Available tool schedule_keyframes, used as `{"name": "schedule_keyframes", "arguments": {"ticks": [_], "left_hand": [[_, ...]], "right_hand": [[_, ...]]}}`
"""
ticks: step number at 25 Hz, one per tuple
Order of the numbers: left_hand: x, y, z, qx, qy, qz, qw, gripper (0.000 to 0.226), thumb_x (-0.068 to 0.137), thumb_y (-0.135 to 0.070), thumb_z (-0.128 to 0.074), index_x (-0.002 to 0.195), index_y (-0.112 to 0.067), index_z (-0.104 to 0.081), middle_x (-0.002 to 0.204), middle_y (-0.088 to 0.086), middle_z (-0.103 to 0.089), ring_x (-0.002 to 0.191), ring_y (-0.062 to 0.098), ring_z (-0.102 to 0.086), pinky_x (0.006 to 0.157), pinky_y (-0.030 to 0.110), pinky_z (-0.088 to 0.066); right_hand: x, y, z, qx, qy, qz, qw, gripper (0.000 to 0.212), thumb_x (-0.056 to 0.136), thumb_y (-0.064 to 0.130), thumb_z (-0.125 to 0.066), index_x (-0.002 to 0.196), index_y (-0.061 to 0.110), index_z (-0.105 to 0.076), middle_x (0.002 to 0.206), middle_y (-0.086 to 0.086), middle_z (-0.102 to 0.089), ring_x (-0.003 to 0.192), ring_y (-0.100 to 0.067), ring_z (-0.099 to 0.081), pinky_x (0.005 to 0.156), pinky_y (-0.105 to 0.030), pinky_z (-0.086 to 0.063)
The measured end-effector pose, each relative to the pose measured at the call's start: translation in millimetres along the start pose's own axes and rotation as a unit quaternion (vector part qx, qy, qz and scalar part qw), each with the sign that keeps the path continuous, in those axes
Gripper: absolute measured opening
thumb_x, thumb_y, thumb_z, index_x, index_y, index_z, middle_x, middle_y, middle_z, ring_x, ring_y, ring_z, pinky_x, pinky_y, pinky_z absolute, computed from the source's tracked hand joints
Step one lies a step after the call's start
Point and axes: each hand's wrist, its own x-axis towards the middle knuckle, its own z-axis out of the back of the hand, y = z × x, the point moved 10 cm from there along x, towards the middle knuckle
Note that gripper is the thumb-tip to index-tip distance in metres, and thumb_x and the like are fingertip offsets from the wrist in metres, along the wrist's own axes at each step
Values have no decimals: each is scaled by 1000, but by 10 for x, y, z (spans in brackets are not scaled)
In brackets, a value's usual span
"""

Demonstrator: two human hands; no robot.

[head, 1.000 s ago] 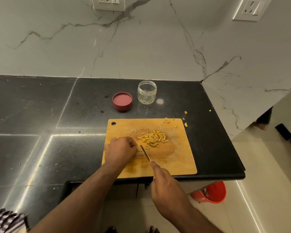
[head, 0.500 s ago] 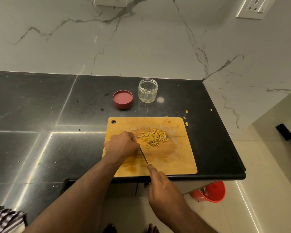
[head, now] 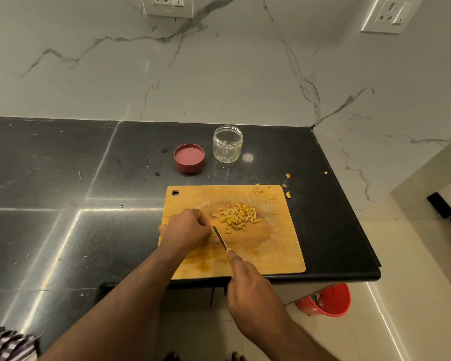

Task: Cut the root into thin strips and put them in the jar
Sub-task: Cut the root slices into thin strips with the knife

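Black worktop (head: pixel 63 230): on the board (head: pixel 276 254) our left hand (head: pixel 185 229) curls over the root (hidden), right hand (head: pixel 248 285) gripping the knife (head: pixel 220 237) beside the strips (head: pixel 236 217).

Black polished surface (head: pixel 63 178), seams and glare streaks across it. Wooden board (head: pixel 279 246) lies at the front right edge. Behind the board: red lid (head: pixel 189 158), upturned, just beside the open jar (head: pixel 227 147). Yellow scraps (head: pixel 287 194) scattered off the board's far right corner.
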Motion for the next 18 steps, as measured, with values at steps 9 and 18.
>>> {"name": "schedule_keyframes", "arguments": {"ticks": [9, 18], "left_hand": [[22, 8, -12, -5, -2, 9, 1000, 9, 88, -27, -66, 79, -30, -66, 81, -14, -66, 88, 12, -58, 90, 43, -40], [94, 84, -93, -63, 57, 20, 996, 7, 85, -28, -71, 79, -30, -72, 80, -13, -70, 86, 13, -63, 91, 48, -53]], "right_hand": [[-50, -66, -148, 6, 29, -11, 999, 55, 103, 24, -29, 154, 34, -11, 134, 4, -45, 101, -15, -54, 83, -31, -47], [-77, -37, -9, 8, -2, 10, 1000, 55, 104, 26, -30, 155, 32, -10, 132, 8, -44, 97, -10, -54, 80, -23, -46]]}}
